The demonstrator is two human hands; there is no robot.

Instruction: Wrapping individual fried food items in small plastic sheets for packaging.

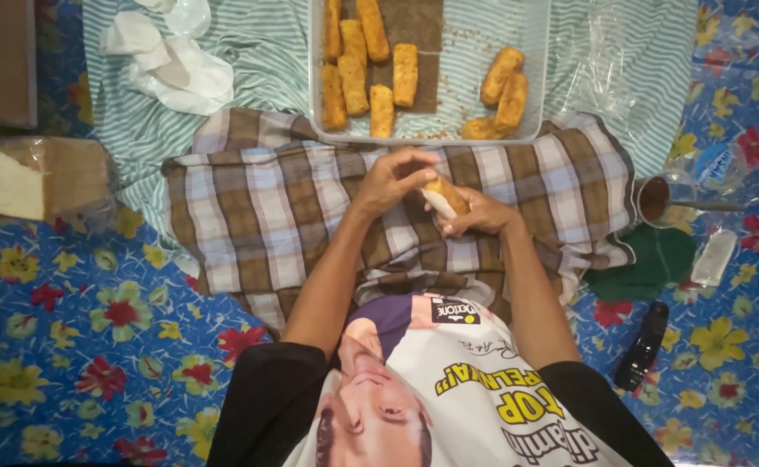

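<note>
One head-worn camera looks steeply down, close over the lap and floor.

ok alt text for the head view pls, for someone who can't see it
Seen from above, a seated person's left hand and right hand hold a breaded roll over a checked cloth. Ahead, a clear tray holds about ten finished rolls; the floor mat is blue and floral.

Golden-brown rolls (403, 73) on a brown-and-white checked cloth (267, 207), over a blue floral mat (68, 346)
</note>
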